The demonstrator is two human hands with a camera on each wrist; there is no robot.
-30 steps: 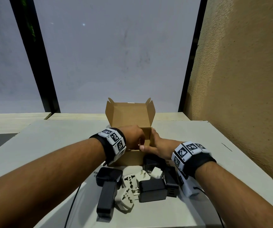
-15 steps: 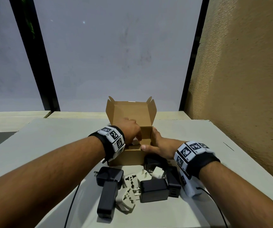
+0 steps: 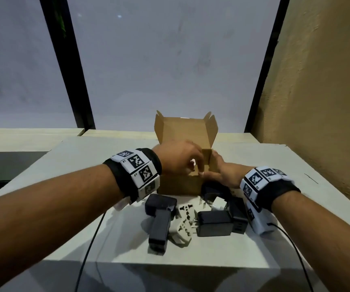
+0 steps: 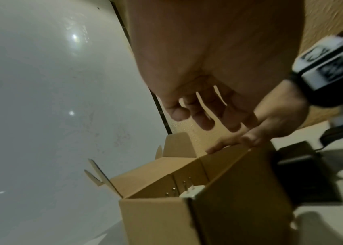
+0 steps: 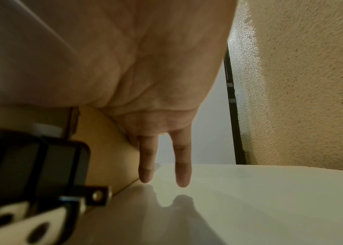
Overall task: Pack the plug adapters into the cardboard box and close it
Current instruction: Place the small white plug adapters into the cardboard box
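My left hand [image 3: 178, 159] hovers over the open box [image 3: 180, 184], fingers loose and holding nothing; my right hand [image 3: 222, 175] steadies its side wall with straight fingers. One white plug [image 4: 192, 193] sits inside, prongs up. The other adapters [image 3: 193, 220] crowd the bench; a careless reach could shove the light box away.

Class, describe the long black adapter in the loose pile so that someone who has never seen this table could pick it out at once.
Start at the open cardboard box on the pale table; the loose pile lies on its near side. The long black adapter is at the pile's left end. Unlike the squat black blocks and beige adapters beside it, it is long, narrow and points towards the viewer.
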